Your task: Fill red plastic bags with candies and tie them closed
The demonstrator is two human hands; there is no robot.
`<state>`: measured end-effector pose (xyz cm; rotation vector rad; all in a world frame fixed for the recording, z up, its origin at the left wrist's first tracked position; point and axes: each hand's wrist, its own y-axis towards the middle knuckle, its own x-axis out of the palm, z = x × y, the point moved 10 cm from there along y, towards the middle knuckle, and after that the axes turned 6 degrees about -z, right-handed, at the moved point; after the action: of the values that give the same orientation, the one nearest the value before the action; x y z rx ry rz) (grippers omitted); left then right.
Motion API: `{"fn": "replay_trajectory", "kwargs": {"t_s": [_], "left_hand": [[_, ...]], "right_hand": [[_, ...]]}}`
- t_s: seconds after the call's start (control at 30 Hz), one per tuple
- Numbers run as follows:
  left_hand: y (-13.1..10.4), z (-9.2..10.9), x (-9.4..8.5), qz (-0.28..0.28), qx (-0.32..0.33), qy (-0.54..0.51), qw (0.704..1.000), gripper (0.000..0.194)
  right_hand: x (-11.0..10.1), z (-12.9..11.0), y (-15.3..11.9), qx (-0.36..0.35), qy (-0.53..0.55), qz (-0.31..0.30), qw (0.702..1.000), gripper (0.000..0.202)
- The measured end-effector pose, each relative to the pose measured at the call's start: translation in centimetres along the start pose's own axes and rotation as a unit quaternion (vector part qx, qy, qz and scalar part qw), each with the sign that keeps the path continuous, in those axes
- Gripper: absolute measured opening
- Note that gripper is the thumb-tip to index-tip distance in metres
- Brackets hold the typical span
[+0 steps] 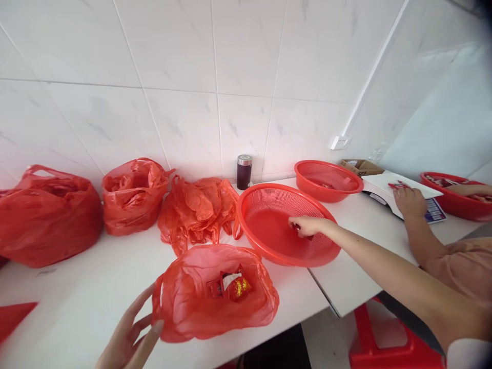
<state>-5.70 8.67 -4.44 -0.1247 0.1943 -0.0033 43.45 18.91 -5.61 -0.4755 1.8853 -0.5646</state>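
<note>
Reaching into the near basket (pixel 269 205), the right hand (pixel 307 225) curls its fingers around a small red packet (pixel 299 230) on the basket floor; the grip looks partly closed, though whether it pinches the packet firmly cannot be told. The left hand (pixel 128 335) lies open with fingers spread, the thumb touching the left rim of the open bag (pixel 215 292), gripping nothing. That bag sits near the front table edge (pixel 269 335) and holds a few sweets (pixel 232 284). The near basket overhangs the seam between two tabletops, just beside the bag. A flat stack of bags (pixel 200 207) and two filled bags (pixel 132 195) line the wall. Open tabletop remains left of the open bag. Another person's hand (pixel 410 201) rests on a scale (pixel 388 187), well apart, past a second basket (pixel 326 179).
</note>
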Motion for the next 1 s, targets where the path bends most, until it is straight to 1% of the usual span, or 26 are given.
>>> {"fn": "replay_trajectory", "kwargs": {"t_s": [0.03,0.07,0.1,0.13,0.17,0.2,0.23,0.27,0.3,0.33,0.37,0.4,0.43,0.47,0.5,0.53,0.6,0.67,0.7,0.8,0.87,0.93,1.0], "left_hand": [[0.0,-0.2,-0.4,0.018,-0.002,-0.013,1.0,0.084],[0.0,-0.3,-0.8,0.032,-0.005,-0.027,0.999,0.088],[-0.1,-0.5,-0.9,0.04,-0.009,-0.041,0.998,0.091],[-0.2,-0.5,-0.8,0.038,-0.015,-0.058,0.997,0.09],[-0.2,-0.6,-0.3,0.023,-0.023,-0.077,0.997,0.086],[-0.3,-0.5,0.3,0.002,-0.03,-0.096,0.995,0.078],[-0.4,-0.3,1.0,-0.022,-0.036,-0.113,0.993,0.068],[-0.6,-0.1,1.7,-0.044,-0.041,-0.129,0.99,0.057],[-0.7,0.1,2.2,-0.06,-0.045,-0.144,0.987,0.046],[-0.8,0.3,2.5,-0.066,-0.046,-0.16,0.984,0.038],[-0.9,0.5,2.5,-0.066,-0.044,-0.178,0.981,0.032],[-1.0,0.7,2.4,-0.062,-0.04,-0.196,0.978,0.03],[-1.1,0.9,2.2,-0.057,-0.037,-0.212,0.975,0.028],[-1.2,1.0,1.8,-0.05,-0.034,-0.223,0.973,0.027],[-1.4,1.1,1.4,-0.045,-0.029,-0.228,0.972,0.028],[-1.5,1.1,1.0,-0.04,-0.026,-0.228,0.973,0.029],[-1.9,1.3,0.0,-0.026,-0.022,-0.223,0.974,0.035],[-2.3,1.3,-1.0,-0.01,-0.021,-0.219,0.975,0.042],[-2.4,1.2,-1.4,0.001,-0.023,-0.218,0.976,0.046],[-2.5,0.8,-2.9,0.042,-0.024,-0.219,0.974,0.055],[-2.3,0.8,-3.7,0.057,-0.022,-0.222,0.973,0.06],[-2.0,1.2,-4.3,0.056,-0.022,-0.234,0.97,0.06],[-1.7,2.4,-5.3,0.061,-0.012,-0.255,0.965,0.054]], "right_hand": [[-0.9,-0.9,-0.5,-0.01,0.011,0.013,1.0,0.035],[-1.8,-2.3,-1.2,-0.032,0.031,0.029,0.999,0.035],[-2.7,-4.3,-2.2,-0.063,0.054,0.046,0.996,0.035],[-3.6,-7.0,-3.4,-0.11,0.094,0.068,0.987,0.034],[-4.0,-10.1,-4.9,-0.168,0.135,0.077,0.973,0.033],[-4.1,-13.3,-6.5,-0.217,0.161,0.077,0.96,0.032],[-3.5,-16.5,-8.0,-0.259,0.172,0.071,0.948,0.032],[-2.3,-19.8,-9.4,-0.295,0.162,0.05,0.94,0.034],[-0.6,-22.8,-10.4,-0.329,0.136,0.029,0.934,0.036],[1.1,-25.5,-11.3,-0.361,0.104,0.021,0.926,0.036],[2.9,-27.8,-11.7,-0.388,0.065,0.018,0.919,0.036],[4.5,-29.5,-11.8,-0.403,0.031,0.022,0.914,0.039],[5.9,-30.5,-11.4,-0.402,-0.003,0.027,0.915,0.045],[6.9,-31.1,-11.0,-0.398,-0.035,0.031,0.916,0.05],[7.4,-31.4,-10.6,-0.393,-0.057,0.041,0.917,0.054],[7.4,-31.3,-10.3,-0.388,-0.072,0.054,0.917,0.055],[6.4,-30.6,-10.5,-0.381,-0.091,0.09,0.916,0.047],[5.8,-29.2,-11.3,-0.367,-0.133,0.115,0.913,0.035],[6.0,-28.4,-11.7,-0.356,-0.169,0.117,0.912,0.031],[7.9,-25.6,-12.7,-0.322,-0.276,0.112,0.899,0.023],[8.6,-23.9,-13.1,-0.301,-0.315,0.127,0.891,0.024],[7.8,-22.7,-13.4,-0.286,-0.329,0.157,0.886,0.031],[5.8,-22.0,-13.5,-0.274,-0.338,0.174,0.884,0.04]]}}
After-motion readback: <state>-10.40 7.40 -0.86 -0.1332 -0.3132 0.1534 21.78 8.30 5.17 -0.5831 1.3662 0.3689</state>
